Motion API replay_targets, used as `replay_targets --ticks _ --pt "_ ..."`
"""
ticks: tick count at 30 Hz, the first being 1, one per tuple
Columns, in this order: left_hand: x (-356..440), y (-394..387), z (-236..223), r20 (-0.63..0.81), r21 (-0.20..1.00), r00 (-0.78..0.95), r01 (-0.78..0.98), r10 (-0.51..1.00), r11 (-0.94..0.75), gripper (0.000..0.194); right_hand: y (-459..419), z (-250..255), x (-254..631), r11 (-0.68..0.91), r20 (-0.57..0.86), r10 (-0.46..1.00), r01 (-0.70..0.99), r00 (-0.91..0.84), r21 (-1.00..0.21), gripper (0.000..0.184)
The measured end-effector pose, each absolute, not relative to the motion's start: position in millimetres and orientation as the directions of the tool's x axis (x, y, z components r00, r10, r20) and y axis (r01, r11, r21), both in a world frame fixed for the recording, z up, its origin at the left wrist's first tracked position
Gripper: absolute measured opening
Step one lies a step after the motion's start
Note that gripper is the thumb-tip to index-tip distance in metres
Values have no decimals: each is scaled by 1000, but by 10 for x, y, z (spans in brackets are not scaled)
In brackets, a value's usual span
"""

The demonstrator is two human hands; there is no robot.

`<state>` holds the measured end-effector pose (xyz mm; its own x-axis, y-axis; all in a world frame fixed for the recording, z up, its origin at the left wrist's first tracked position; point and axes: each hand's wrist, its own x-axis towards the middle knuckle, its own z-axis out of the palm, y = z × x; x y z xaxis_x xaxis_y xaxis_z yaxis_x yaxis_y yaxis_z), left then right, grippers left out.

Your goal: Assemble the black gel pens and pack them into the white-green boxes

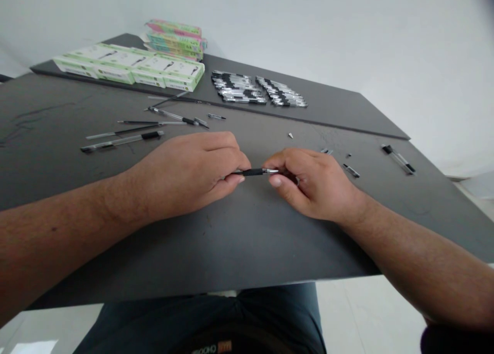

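Observation:
A pen [253, 172] with a black grip and a silver tip lies level between my two hands, above the grey table [247, 241]. My left hand [196, 171] is closed on its barrel, most of which the fingers hide. Thumb and forefinger of my right hand [309, 181] pinch the silver tip end. Left of my hands lie a capped clear pen [123, 141], another pen [172, 116] and thin refills [127, 130]. A small silver cone tip [290, 135] lies just beyond my right hand.
Green-and-white boxes [131, 66] stand in a row at the back left, with colourful packs [175, 37] stacked behind. Two groups of pens [239, 88] lie on the raised rear board [332, 102]. At right are a clear pen barrel [399, 159] and a pen cap [351, 171].

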<state>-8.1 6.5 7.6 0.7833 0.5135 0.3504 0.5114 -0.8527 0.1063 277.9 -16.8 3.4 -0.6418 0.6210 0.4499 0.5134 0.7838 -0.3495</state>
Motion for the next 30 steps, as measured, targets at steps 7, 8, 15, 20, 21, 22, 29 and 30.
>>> replay_targets --ticks 7,8,15,20,21,22,29,30 --pt "-100 60 65 376 95 756 544 536 -834 24 -150 22 2775 758 478 647 567 -594 -322 8" --pt "-102 55 67 379 87 756 545 534 -834 24 -146 15 2775 761 481 643 563 -596 -322 8" --pt "-105 55 71 428 60 767 504 479 -862 23 -133 -10 2774 771 493 633 549 -597 -324 12" --pt "-106 61 52 453 41 764 497 459 -867 21 -132 -8 2766 790 522 607 525 -600 -316 10" --pt "-104 61 50 462 51 761 489 454 -871 21 -136 -5 2765 790 525 606 526 -598 -315 9" --pt "-100 62 50 471 70 758 477 451 -876 20 -140 -1 2764 789 526 608 529 -595 -313 8" --pt "-67 72 57 427 202 746 473 511 -858 19 -162 22 2765 794 543 597 529 -590 -299 5" --pt "-65 76 54 431 208 744 468 510 -859 19 -158 19 2767 802 551 587 519 -593 -294 4"
